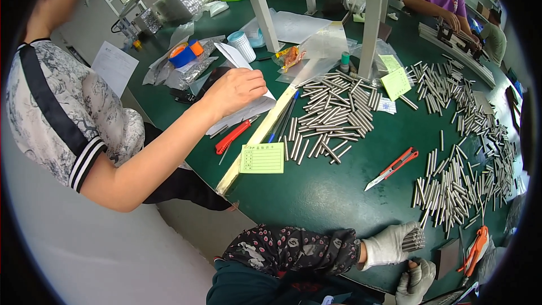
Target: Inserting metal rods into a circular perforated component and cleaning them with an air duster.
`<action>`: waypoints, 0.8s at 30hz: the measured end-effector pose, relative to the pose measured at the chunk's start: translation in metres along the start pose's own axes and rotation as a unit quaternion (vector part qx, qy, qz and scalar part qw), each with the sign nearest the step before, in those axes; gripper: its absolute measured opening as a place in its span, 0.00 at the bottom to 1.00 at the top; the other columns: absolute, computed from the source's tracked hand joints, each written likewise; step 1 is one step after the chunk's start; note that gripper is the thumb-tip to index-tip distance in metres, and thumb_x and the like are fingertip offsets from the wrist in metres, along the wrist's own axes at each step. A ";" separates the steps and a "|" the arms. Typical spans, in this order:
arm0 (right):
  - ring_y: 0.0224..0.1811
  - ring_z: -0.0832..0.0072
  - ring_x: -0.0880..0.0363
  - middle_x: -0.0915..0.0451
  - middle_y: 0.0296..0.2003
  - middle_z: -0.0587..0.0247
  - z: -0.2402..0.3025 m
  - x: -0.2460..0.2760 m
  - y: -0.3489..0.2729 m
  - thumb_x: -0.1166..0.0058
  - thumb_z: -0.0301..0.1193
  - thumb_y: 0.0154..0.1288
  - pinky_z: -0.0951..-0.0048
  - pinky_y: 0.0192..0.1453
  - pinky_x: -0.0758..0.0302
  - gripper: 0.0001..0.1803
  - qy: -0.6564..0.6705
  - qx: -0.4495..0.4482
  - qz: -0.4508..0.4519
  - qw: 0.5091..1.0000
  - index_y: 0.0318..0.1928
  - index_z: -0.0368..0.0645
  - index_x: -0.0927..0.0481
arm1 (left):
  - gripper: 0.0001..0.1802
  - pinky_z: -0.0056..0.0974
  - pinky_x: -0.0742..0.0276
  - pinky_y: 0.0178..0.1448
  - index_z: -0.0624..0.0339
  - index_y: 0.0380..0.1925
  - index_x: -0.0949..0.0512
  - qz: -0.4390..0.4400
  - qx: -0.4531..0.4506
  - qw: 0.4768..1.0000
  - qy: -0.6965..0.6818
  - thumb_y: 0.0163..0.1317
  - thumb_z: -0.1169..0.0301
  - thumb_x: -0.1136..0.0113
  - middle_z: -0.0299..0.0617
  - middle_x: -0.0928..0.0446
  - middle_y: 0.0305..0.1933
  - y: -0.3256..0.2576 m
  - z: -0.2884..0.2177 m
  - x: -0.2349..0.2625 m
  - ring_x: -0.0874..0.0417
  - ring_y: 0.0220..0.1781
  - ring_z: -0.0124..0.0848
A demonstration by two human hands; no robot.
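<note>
My left hand (388, 245), in a white work glove with a flowered sleeve above it, is closed around a bundle of short metal rods (414, 240). Their ends stick out together past the fingers. Just below it, my right hand (416, 282), also gloved, has curled fingers with a bare fingertip showing. Whether anything small sits in that grip is hidden. A dark brown flat block (447, 258) lies beside the right hand. Beyond the hands spreads a loose heap of the same rods (451, 189).
A red utility knife (391, 168) with its blade out lies on the green table (333, 192). An orange-handled tool (479, 248) is at the right. Another rod pile (339, 110) sits by a grey post (371, 34). A co-worker's arm (164, 152) reaches over papers at left; another person works far right.
</note>
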State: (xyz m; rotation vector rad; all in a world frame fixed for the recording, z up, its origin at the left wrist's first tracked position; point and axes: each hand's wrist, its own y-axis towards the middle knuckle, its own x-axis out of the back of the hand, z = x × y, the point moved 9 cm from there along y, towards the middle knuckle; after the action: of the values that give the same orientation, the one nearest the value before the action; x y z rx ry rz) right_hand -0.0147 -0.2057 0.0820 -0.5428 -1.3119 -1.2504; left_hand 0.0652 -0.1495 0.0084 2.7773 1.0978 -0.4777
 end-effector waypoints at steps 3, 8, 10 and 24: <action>0.27 0.53 0.31 0.26 0.31 0.51 -0.001 0.000 -0.002 0.50 0.27 0.50 0.55 0.31 0.35 0.19 0.006 0.006 -0.016 1.000 0.46 0.45 0.30 | 0.27 0.28 0.30 0.49 0.65 0.48 0.38 -0.001 0.002 1.000 0.002 0.45 0.81 0.44 0.42 0.27 0.41 0.000 -0.001 -0.001 0.26 0.44 0.26; 0.30 0.52 0.30 0.26 0.32 0.52 -0.006 -0.004 -0.005 0.49 0.25 0.46 0.55 0.35 0.34 0.17 0.015 -0.049 0.031 0.998 0.41 0.44 0.27 | 0.26 0.27 0.30 0.50 0.64 0.48 0.38 0.000 0.017 1.000 -0.011 0.46 0.81 0.45 0.40 0.27 0.41 -0.003 0.002 -0.002 0.27 0.44 0.25; 0.31 0.52 0.30 0.26 0.32 0.53 -0.004 -0.002 -0.004 0.49 0.25 0.46 0.54 0.36 0.34 0.17 0.008 -0.052 0.024 0.998 0.41 0.44 0.27 | 0.27 0.27 0.31 0.50 0.64 0.49 0.39 0.000 0.018 0.999 -0.046 0.46 0.82 0.45 0.40 0.27 0.41 -0.003 0.005 -0.003 0.27 0.44 0.25; 0.36 0.52 0.30 0.26 0.35 0.52 -0.004 -0.004 -0.005 0.48 0.26 0.45 0.54 0.41 0.34 0.19 0.001 -0.033 0.014 0.999 0.43 0.45 0.28 | 0.32 0.26 0.33 0.53 0.63 0.52 0.41 0.009 0.045 0.993 -0.113 0.42 0.87 0.48 0.37 0.29 0.44 -0.003 0.003 0.001 0.29 0.48 0.23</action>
State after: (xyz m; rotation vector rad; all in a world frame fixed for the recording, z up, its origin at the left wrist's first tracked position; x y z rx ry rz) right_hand -0.0163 -0.2089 0.0758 -0.6054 -1.2596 -1.2743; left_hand 0.0626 -0.1473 0.0051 2.7196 1.0222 -0.8346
